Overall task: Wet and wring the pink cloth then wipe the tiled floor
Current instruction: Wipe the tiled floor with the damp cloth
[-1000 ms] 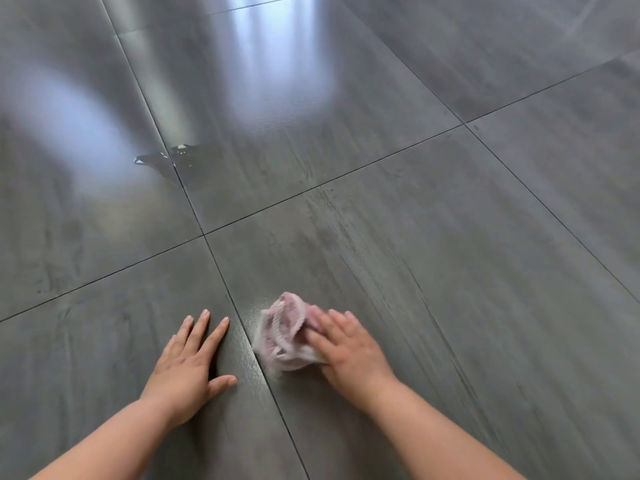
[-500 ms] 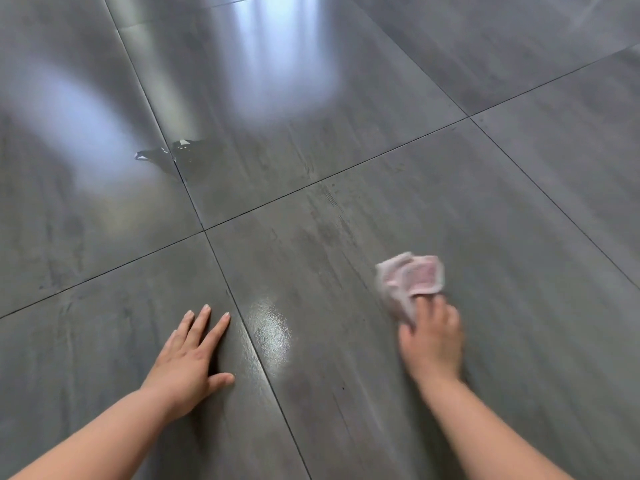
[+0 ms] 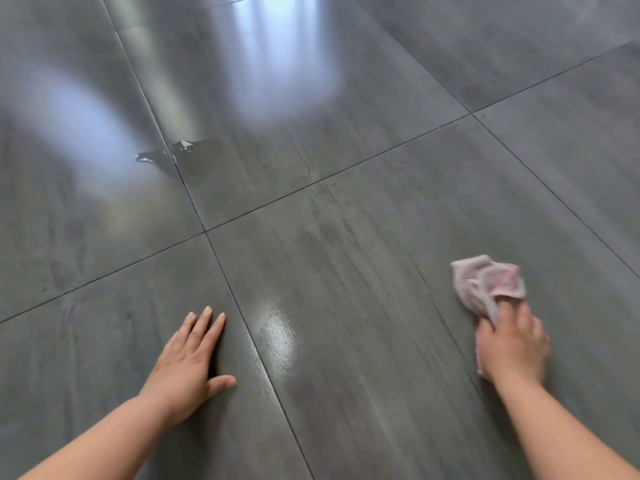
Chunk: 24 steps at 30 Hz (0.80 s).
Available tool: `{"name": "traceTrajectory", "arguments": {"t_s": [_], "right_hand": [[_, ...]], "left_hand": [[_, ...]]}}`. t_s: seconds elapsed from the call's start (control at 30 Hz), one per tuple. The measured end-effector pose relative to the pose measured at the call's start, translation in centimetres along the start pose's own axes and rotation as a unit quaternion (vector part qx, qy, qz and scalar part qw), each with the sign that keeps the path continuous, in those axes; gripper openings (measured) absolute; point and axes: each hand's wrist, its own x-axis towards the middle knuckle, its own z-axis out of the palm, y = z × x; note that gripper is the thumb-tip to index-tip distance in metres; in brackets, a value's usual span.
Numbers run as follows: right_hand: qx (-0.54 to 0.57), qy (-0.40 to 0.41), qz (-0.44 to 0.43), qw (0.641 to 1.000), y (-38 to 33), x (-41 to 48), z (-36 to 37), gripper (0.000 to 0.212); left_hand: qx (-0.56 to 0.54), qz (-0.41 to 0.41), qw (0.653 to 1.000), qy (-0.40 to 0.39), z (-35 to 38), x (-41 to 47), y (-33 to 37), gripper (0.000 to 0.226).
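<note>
The pink cloth [image 3: 486, 285] is bunched up and pressed onto the grey tiled floor [image 3: 346, 258] at the right. My right hand [image 3: 510, 344] grips its near end, fingers closed over the fabric. My left hand [image 3: 188, 368] lies flat on the floor at the lower left, fingers apart, holding nothing. A wet glossy streak [image 3: 277, 334] shines on the tile between my two hands.
A small dark puddle [image 3: 173, 155] sits on a grout line at the upper left. Dark grout lines cross the large glossy tiles. Bright light reflections cover the far tiles.
My right hand has swept the cloth from beside my left hand out to the right across the tile, leaving a wet streak. My left hand stayed planted.
</note>
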Motion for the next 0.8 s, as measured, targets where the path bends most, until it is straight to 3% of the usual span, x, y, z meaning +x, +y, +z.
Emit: {"name": "traceTrajectory", "arguments": {"t_s": [0.07,0.13,0.23,0.37,0.47,0.53,0.67,0.73,0.8], "right_hand": [[0.034,-0.004,0.108,0.994,-0.7,-0.6,-0.3,0.050],[0.044,0.000,0.096,0.994,-3.0,-1.9,0.2,0.040],[0.019,-0.030,-0.131,0.991,-7.3,-5.1,2.5,0.038],[0.028,-0.019,-0.378,0.925,-12.7,-10.8,4.5,0.038],[0.013,-0.025,-0.473,0.881,-11.6,-9.3,4.8,0.036],[0.012,-0.011,-0.427,0.904,-8.6,-5.8,4.2,0.036],[-0.009,-0.029,-0.149,0.988,-1.2,0.0,1.3,0.044],[0.026,0.011,0.003,1.000,0.1,0.6,-0.2,0.061],[0.033,0.011,0.124,0.992,-1.3,-0.3,-0.3,0.055]], "left_hand": [[0.011,-0.003,1.000,-0.008,0.0,0.1,0.0,0.095],[0.011,-0.005,1.000,-0.015,-0.1,0.2,0.1,0.095],[0.009,-0.005,1.000,-0.009,-0.3,0.2,0.0,0.095],[-0.003,-0.001,1.000,0.010,-0.2,-0.2,0.2,0.095],[-0.011,-0.001,1.000,0.021,-0.1,-0.4,0.1,0.094],[-0.015,-0.002,1.000,0.026,-0.1,-0.4,0.0,0.095],[-0.025,0.000,1.000,0.014,0.0,-0.2,0.0,0.096],[-0.024,-0.001,1.000,0.007,-0.1,0.0,0.0,0.097],[-0.022,-0.001,1.000,-0.001,-0.1,0.0,0.0,0.097]]}}
